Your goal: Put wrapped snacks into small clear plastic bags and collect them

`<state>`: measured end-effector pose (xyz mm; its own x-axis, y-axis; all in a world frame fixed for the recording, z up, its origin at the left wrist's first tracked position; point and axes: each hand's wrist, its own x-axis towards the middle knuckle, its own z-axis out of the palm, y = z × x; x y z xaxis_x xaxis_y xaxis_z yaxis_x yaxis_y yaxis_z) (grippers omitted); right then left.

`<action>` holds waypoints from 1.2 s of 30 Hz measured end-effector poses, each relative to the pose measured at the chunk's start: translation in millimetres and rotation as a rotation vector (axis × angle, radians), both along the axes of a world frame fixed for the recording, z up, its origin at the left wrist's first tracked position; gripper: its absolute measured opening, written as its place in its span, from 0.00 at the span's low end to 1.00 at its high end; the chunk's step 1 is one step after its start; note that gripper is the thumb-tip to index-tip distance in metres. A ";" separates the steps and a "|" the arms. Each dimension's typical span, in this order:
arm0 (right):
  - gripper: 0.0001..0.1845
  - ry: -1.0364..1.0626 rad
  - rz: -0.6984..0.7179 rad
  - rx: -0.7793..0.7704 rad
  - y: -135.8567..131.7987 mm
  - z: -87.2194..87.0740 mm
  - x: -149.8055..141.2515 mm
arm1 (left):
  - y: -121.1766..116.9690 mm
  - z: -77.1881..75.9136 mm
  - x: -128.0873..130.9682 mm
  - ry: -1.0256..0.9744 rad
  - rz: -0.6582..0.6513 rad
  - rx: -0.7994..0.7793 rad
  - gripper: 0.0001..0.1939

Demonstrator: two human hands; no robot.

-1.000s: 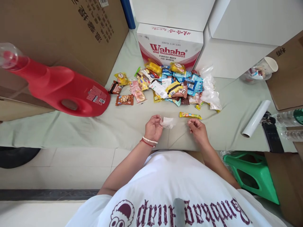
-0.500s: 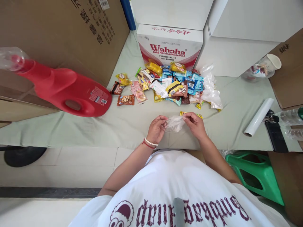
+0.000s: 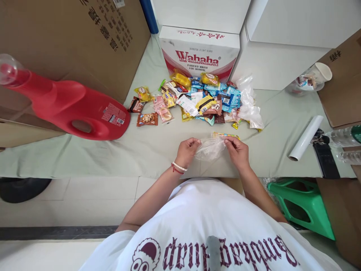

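A thin clear plastic bag is stretched between my two hands, just above the front of the cloth-covered table. My left hand pinches its left edge between thumb and fingers. On the other side, my right hand pinches the upper right edge. Directly behind the bag lies a small yellow snack packet, partly covered by it. Farther back is a heap of wrapped snacks in yellow, blue, brown and white. A crumpled clear plastic bag rests at the heap's right end.
A Wahaha carton stands behind the heap. At left a red jug leans by a large cardboard box. On the right are a white roll, clear bottles and a paper cup. A green stool stands below.
My hands have moved apart, mainly the right one going rightward, and the plastic bag between them is spread wider. The whole view has shifted slightly.
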<state>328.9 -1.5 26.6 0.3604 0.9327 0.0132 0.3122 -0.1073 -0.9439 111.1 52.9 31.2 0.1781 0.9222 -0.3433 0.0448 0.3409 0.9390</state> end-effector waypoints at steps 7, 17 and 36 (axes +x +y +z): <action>0.17 0.094 -0.151 -0.020 -39.6 -6.5 7.6 | 6.8 -4.8 -3.3 -0.220 0.401 -0.029 0.15; 0.20 0.201 -0.048 -0.242 -69.5 -2.6 34.0 | 19.0 -3.4 -11.2 -0.471 0.531 -0.343 0.16; 0.29 0.691 0.342 -0.190 30.6 33.5 4.0 | 8.8 50.0 -53.8 -0.119 -0.241 -0.209 0.20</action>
